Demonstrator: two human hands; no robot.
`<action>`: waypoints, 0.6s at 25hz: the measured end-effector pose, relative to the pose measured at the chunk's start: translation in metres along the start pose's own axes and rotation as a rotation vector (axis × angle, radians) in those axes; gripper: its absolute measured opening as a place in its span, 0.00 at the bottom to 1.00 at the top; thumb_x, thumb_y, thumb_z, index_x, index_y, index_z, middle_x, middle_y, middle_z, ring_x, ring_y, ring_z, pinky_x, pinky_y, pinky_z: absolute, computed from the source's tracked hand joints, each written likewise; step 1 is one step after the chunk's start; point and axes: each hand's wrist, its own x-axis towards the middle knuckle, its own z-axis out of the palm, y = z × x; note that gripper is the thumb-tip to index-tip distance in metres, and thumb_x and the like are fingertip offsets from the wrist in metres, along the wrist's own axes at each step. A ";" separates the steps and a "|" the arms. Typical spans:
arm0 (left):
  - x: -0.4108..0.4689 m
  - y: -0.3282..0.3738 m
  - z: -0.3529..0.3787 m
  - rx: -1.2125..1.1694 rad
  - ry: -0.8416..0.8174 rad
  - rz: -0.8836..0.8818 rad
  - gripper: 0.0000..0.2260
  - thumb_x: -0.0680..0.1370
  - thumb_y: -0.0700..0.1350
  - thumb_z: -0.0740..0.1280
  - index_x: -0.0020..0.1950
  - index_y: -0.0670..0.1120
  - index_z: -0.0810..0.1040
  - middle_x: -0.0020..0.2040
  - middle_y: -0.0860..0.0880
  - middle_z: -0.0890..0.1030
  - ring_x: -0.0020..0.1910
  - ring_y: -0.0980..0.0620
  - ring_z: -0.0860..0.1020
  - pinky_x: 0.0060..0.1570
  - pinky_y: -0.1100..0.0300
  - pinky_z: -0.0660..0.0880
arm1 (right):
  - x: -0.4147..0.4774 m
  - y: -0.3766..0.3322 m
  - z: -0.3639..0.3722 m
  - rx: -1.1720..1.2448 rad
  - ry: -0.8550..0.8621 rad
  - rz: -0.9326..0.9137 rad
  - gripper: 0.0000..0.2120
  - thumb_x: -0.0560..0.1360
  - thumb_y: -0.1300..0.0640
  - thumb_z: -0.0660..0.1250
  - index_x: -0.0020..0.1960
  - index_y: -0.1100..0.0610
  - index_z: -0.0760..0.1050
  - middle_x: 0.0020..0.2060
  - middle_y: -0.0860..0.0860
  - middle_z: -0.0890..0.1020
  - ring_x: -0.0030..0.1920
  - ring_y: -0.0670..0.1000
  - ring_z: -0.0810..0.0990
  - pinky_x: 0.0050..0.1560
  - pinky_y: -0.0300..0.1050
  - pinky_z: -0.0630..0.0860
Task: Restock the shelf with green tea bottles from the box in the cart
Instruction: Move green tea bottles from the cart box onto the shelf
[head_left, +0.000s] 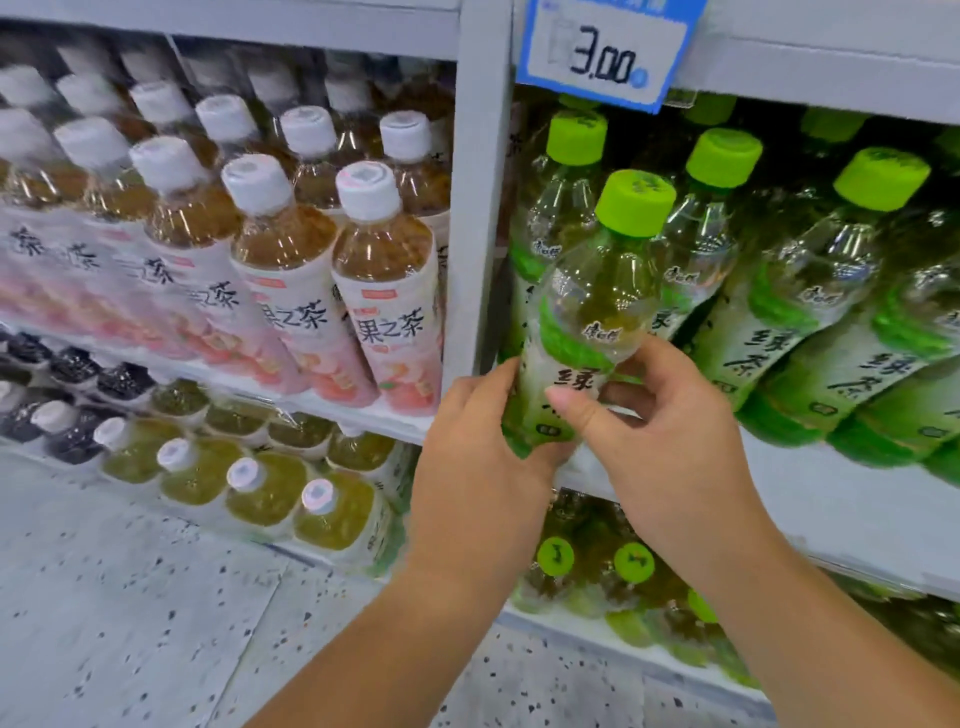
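Observation:
A green tea bottle (592, 306) with a lime cap stands at the front left end of the right shelf (810, 499), tilted slightly. My left hand (478, 447) grips its lower body from the left. My right hand (670, 431) holds it from the right, thumb across the label. Several more green tea bottles (810, 291) fill the shelf behind it and to the right. The box and the cart are out of view.
A grey upright post (478, 208) separates this bay from peach tea bottles (384, 291) with white caps on the left. A price tag (608, 52) reading 3.00 hangs above. Lower shelves hold yellow-green drinks (270, 488) and more green-capped bottles (634, 566). Speckled floor (156, 623) lies below.

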 end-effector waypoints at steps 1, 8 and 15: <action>0.000 -0.001 -0.001 -0.004 0.009 -0.015 0.25 0.72 0.47 0.78 0.68 0.56 0.77 0.54 0.58 0.78 0.54 0.61 0.75 0.53 0.64 0.75 | 0.001 0.000 0.004 0.009 0.006 0.005 0.19 0.71 0.55 0.77 0.60 0.46 0.79 0.52 0.40 0.85 0.53 0.41 0.83 0.51 0.34 0.79; 0.002 -0.010 -0.007 -0.061 -0.011 -0.024 0.23 0.74 0.45 0.75 0.68 0.56 0.76 0.57 0.57 0.78 0.57 0.60 0.76 0.56 0.57 0.78 | -0.006 0.010 0.018 -0.090 0.029 0.021 0.20 0.72 0.60 0.76 0.62 0.48 0.80 0.54 0.41 0.84 0.58 0.40 0.81 0.58 0.38 0.79; 0.007 -0.011 -0.013 -0.039 -0.016 -0.004 0.16 0.73 0.48 0.76 0.59 0.56 0.81 0.49 0.59 0.82 0.49 0.63 0.78 0.46 0.70 0.75 | -0.006 0.012 0.021 -0.106 0.043 0.079 0.18 0.72 0.55 0.76 0.62 0.48 0.82 0.52 0.39 0.86 0.55 0.38 0.82 0.58 0.39 0.79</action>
